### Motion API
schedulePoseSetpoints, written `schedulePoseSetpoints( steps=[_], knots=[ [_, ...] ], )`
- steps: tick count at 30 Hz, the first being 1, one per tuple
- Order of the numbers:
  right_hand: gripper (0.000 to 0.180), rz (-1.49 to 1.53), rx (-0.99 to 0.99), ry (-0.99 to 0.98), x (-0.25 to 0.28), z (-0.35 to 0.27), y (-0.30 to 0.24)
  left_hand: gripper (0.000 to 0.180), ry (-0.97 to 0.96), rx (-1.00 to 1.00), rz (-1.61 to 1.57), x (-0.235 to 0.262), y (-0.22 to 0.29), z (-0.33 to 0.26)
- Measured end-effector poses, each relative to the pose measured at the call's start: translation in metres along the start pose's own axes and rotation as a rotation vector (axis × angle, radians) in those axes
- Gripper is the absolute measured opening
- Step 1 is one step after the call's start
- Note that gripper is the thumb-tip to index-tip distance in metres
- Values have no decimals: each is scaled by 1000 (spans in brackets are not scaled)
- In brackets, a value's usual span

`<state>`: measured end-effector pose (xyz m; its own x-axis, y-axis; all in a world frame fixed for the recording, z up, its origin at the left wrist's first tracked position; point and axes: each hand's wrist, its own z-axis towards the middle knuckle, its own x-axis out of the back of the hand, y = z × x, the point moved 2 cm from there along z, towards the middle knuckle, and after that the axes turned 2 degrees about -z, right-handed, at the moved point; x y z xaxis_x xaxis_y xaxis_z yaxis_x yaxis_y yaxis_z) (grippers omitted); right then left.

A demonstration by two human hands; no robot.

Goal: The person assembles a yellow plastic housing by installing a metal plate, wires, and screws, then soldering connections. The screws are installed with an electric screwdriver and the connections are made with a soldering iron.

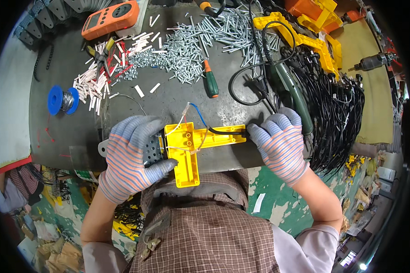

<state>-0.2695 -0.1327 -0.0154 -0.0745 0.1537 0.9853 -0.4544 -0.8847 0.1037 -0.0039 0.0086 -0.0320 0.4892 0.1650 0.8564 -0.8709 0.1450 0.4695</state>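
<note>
My left hand (131, 157), in a striped glove, is closed around a dark perforated metal part (153, 151) and the left side of a T-shaped yellow plastic housing half (183, 175). The housing lies with its hollow side up at the bench's near edge. Blue, white and brownish wires loop over it, and a pale connector (186, 109) stands above its top edge. Through the handle runs a black power cord (224, 133). At the handle's right end, my gloved right hand (281, 148) pinches the cord, its fingertips partly hiding it.
A green-handled screwdriver (211, 82) and a heap of screws (184, 52) lie beyond the housing. To the right are a dark green power tool (290, 91), bundled black cords (332, 109) and yellow housings (305, 41). A blue wire spool (55, 101) and orange meter (110, 20) stand left.
</note>
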Motion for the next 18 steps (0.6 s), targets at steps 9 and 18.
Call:
schedulePoseSetpoints(
  steps=[9, 18],
  knots=[
    [27, 11, 21, 41, -4, -5, -4, 70, -86, -59, -97, 3, 35, 65],
    [33, 142, -48, 96, 5, 2, -4, 29, 240, -199, -19, -26, 55, -14]
  ],
)
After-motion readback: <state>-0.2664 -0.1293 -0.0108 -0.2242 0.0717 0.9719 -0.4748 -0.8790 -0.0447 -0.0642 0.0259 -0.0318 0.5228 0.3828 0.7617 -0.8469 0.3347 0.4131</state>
